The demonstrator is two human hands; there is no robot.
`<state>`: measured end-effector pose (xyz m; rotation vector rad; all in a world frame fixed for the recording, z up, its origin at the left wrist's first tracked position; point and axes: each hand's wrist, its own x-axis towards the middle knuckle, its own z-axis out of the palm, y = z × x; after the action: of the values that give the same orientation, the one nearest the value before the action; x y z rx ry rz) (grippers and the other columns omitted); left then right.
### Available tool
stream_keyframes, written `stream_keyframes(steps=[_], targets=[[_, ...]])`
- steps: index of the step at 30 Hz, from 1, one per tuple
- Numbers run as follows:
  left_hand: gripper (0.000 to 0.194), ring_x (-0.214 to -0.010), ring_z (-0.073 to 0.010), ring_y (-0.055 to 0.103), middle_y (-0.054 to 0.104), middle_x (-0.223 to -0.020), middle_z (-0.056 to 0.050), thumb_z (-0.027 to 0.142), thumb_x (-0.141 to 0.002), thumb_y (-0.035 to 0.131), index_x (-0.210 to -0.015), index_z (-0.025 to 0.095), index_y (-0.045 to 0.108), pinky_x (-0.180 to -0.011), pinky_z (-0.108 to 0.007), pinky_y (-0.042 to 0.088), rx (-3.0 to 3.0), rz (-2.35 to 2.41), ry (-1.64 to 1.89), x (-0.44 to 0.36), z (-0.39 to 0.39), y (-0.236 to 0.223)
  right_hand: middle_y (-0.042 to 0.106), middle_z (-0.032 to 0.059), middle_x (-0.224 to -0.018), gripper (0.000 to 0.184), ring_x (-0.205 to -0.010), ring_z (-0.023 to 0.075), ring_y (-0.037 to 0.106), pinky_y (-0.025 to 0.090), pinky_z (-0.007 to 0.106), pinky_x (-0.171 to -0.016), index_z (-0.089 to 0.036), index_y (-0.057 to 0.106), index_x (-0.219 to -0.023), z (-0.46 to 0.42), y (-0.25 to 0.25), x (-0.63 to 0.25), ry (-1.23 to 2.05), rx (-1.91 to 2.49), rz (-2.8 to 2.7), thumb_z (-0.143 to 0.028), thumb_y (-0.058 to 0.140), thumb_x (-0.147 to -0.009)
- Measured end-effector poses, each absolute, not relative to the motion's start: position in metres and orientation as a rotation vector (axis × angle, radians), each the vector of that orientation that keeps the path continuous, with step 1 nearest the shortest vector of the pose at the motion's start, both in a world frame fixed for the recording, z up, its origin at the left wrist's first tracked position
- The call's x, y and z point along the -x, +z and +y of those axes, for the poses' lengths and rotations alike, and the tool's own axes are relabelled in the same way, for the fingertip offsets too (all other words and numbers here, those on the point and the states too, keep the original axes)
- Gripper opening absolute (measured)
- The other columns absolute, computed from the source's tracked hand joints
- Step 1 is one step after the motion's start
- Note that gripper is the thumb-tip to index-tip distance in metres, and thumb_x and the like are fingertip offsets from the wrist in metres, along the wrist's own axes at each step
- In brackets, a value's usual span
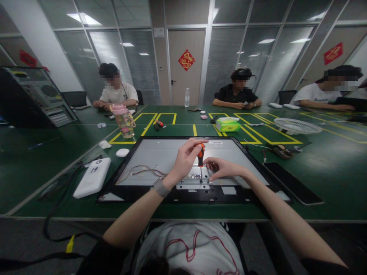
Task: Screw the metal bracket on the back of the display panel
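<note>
A flat display panel (169, 152) with a black frame and grey metal back lies before me on the table. My left hand (187, 156) is closed around the top of an orange and black screwdriver (201, 157), which stands upright with its tip down at a metal bracket (186, 187) near the panel's front edge. My right hand (222, 168) rests low beside the shaft, thumb and fingers apart around the bracket area. Whether its fingertips touch a small part there is hard to make out. Thin cables (140, 170) run across the panel on the left.
Left of the panel lie a white power bank (93, 177) and a white round case (122, 152). A black phone (292, 183) lies to the right. Beyond stand a pink-lidded bottle (123, 121), a green tissue pack (228, 124) and a fan grille (298, 125). Several people sit across the table.
</note>
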<state>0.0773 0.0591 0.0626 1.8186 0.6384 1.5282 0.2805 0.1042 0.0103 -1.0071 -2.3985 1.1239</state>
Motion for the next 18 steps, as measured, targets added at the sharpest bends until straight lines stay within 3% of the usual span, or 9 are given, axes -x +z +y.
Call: stream_keyframes(steps=[18], targets=[[0.026,-0.089,-0.0171,0.064,0.069,-0.095,-0.008,0.026,-0.089,0.048,-0.106,0.016,0.065,-0.083,-0.03,0.049,-1.664,0.56,1.47,-0.0776,0.0628,0.0568,0.046,-0.001,-0.083,0.066,-0.073,0.0133,0.042,0.037,0.025,-0.065,-0.017,0.053,-0.109,0.1024,0.0136,-0.2801,1.164,1.015,-2.387,-0.046,0.079,-0.057]])
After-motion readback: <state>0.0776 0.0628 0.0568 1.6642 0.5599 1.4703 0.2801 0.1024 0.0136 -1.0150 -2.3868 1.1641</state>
